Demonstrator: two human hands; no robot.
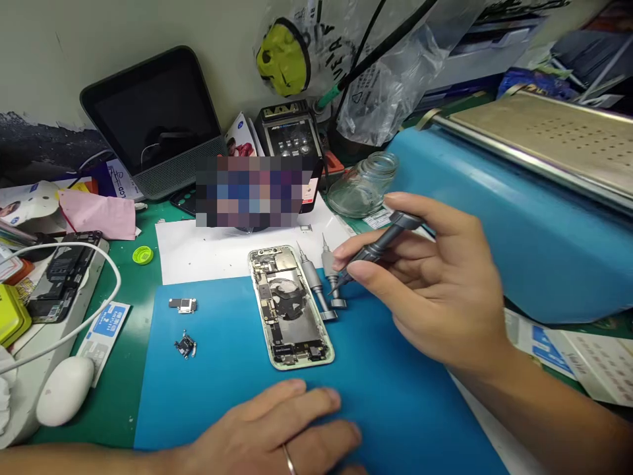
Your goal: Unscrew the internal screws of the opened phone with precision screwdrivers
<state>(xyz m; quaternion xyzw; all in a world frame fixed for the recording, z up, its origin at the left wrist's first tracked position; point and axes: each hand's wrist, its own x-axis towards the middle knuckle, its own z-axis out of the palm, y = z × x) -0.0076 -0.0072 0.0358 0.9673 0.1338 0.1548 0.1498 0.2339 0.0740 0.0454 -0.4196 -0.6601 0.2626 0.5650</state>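
1. Pinching a dark screwdriver (373,249) between thumb and fingers (435,214) of the right hand (440,290), right of centre, tip slanting down to the left, away from the phone.
2. Keeping the left hand (297,435) at bottom centre, palm down, fingers slightly spread and loosely bent, with nothing visible in their hold. Cannot tell whether resting on the blue mat (212,382) or just above.
3. Has the opened phone (311,330) near the centre, flat on the mat, top end over the white paper (188,251), internal boards exposed.
4. Just beside the phone's right edge, has a nearer grey screwdriver (312,274) and a farther grey screwdriver (329,264).
5. Left of the phone, well apart on the mat, has a metal-faced part (186,305) and, below, a small dark part (186,345).
6. Farther out, has a glass jar (363,185) at upper centre-right and a green cap (143,255) on the table (123,330) at left.
7. Judging progress: seems partway along, with the casing already open and two parts still outside. Cannot tell whether coming apart or going back together. Not touching the phone with either hand or the driver tip.
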